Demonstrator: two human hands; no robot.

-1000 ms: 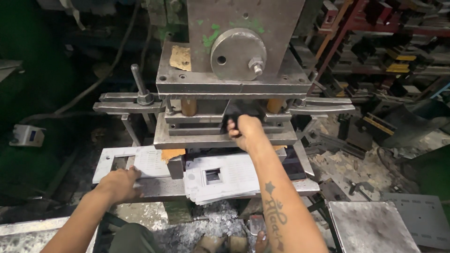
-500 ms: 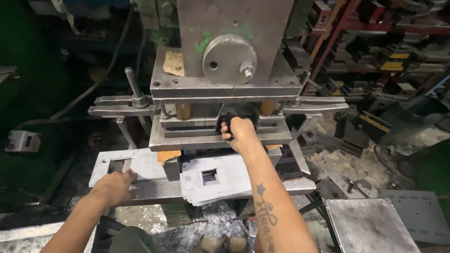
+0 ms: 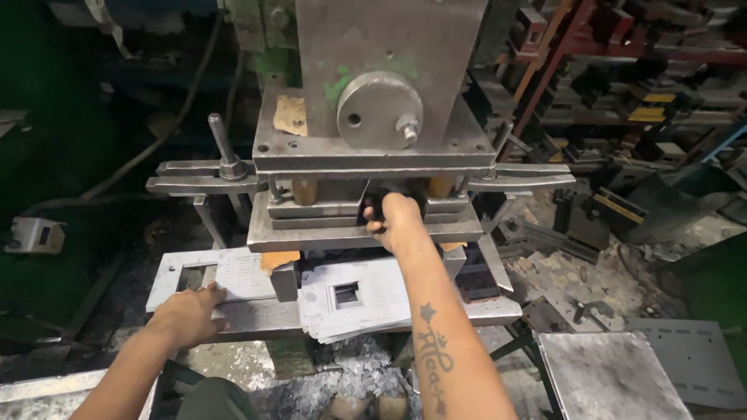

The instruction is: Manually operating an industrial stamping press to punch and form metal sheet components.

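Observation:
I look down at a steel punch press (image 3: pixel 373 101) with a round boss on its ram. My right hand (image 3: pixel 393 219) reaches into the gap of the die set (image 3: pixel 327 232) and grips a dark piece there; the piece is mostly hidden by my fingers. My left hand (image 3: pixel 187 313) lies flat on a grey sheet-metal plate (image 3: pixel 204 274) with a rectangular cut-out, at the left of the press bed. A stack of similar punched plates (image 3: pixel 354 299) sits on the bed between my arms.
A bolt and clamp bar (image 3: pixel 222 175) stick out at the press's left. Metal scrap covers the floor (image 3: pixel 342 369). A grey metal sheet (image 3: pixel 611 373) and a perforated panel (image 3: pixel 692 358) lie at lower right. Racks of dies (image 3: pixel 646 85) fill the right side. A small box (image 3: pixel 35 233) hangs at left.
My view has shifted slightly, and the right hand stays in the die gap. The left hand remains on the plate, nudged a little to the right.

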